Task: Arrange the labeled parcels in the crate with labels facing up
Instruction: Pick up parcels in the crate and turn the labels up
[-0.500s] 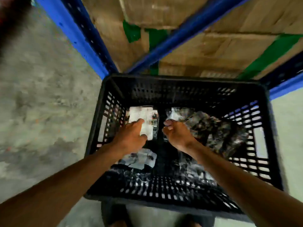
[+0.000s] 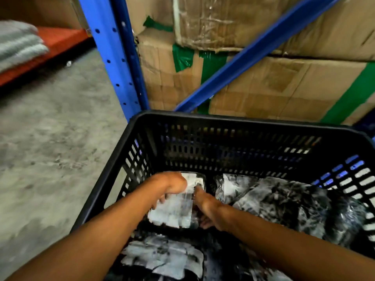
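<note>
Left hand [image 2: 170, 186] and right hand [image 2: 205, 207] both grip one clear-wrapped parcel [image 2: 176, 209] by its edges, white label up, likely seating it flat in black crate's [image 2: 203, 118] back-left corner; other parcels lie beside.

Both arms reach down — left hand [image 2: 172, 186] and right hand [image 2: 205, 207] curled.

Black crate [image 2: 233, 122] (slotted), blue rack [image 2: 109, 63].
</note>
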Action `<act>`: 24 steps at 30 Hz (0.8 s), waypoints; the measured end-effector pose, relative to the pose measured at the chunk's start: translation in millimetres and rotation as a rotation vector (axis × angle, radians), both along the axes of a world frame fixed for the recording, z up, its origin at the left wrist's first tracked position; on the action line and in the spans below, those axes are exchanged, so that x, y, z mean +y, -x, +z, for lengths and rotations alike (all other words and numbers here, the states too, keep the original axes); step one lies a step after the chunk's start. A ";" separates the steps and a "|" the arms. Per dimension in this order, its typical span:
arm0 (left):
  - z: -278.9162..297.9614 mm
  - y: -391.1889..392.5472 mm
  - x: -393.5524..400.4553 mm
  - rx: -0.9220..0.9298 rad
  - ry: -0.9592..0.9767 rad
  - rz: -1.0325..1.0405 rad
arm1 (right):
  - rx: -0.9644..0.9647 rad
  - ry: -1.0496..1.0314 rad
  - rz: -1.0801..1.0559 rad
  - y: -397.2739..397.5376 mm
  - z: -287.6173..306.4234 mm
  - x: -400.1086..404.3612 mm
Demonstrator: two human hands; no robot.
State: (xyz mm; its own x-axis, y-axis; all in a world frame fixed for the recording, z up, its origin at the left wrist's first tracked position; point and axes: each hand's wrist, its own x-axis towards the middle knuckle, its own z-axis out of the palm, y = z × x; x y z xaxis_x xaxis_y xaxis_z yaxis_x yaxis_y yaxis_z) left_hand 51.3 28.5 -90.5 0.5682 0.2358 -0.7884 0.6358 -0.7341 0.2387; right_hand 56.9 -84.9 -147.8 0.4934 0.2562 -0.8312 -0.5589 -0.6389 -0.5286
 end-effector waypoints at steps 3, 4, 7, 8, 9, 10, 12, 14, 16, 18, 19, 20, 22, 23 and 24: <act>11.3 0.5 -4.2 -0.051 0.097 0.099 | -0.121 0.063 -0.036 0.2 8.2 -5.5; 14.1 0.0 -9.8 -0.079 0.133 0.133 | -0.155 0.023 -0.092 -0.1 11.4 -7.4; 14.3 0.3 -16.5 -0.200 0.153 0.220 | -0.091 -0.354 -0.292 4.9 24.2 -8.7; 9.2 -0.4 -11.2 -0.233 0.093 0.252 | -0.041 -0.492 -0.319 6.1 30.0 -8.0; 4.8 1.4 -5.1 -0.263 0.007 0.279 | -0.015 -0.598 -0.296 6.2 32.9 -7.5; 1.5 3.7 2.0 -0.291 -0.090 0.290 | -0.015 -0.640 -0.229 7.0 36.0 -7.3; -2.0 7.9 10.8 -0.351 -0.225 0.272 | -0.195 -0.499 0.002 9.1 39.8 -10.0; -1.1 8.8 13.3 -0.411 -0.188 0.342 | -0.362 -0.226 0.363 14.3 40.3 -13.0; -1.8 7.2 17.3 -0.427 0.082 0.583 | -0.485 0.003 0.595 25.4 30.5 -13.8; 0.6 9.6 19.2 -0.335 0.358 0.768 | -0.757 0.127 0.596 30.1 18.9 -15.7; -0.7 10.5 19.0 -0.287 0.391 0.762 | -0.857 0.178 0.593 27.9 14.1 -17.2; -1.2 11.0 17.3 -0.267 0.344 0.716 | -0.921 0.221 0.622 25.7 13.7 -19.2; -1.5 8.2 15.2 -0.326 0.061 0.515 | -1.002 0.280 0.685 19.5 14.6 -20.8; 0.5 6.6 14.9 -0.390 -0.072 0.416 | -1.058 0.304 0.721 18.8 16.4 -19.1; 4.0 5.2 16.2 -0.414 -0.147 0.345 | -1.118 0.325 0.768 19.3 18.6 -16.1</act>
State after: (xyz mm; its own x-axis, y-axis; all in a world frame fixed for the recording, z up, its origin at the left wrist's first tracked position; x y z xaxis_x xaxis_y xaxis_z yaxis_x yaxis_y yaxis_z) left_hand 46.1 44.6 -86.4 0.6940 0.5537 -0.4602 0.7199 -0.5443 0.4307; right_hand 37.6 -101.0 -129.2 0.7527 0.6364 -0.1685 0.5984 -0.7681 -0.2277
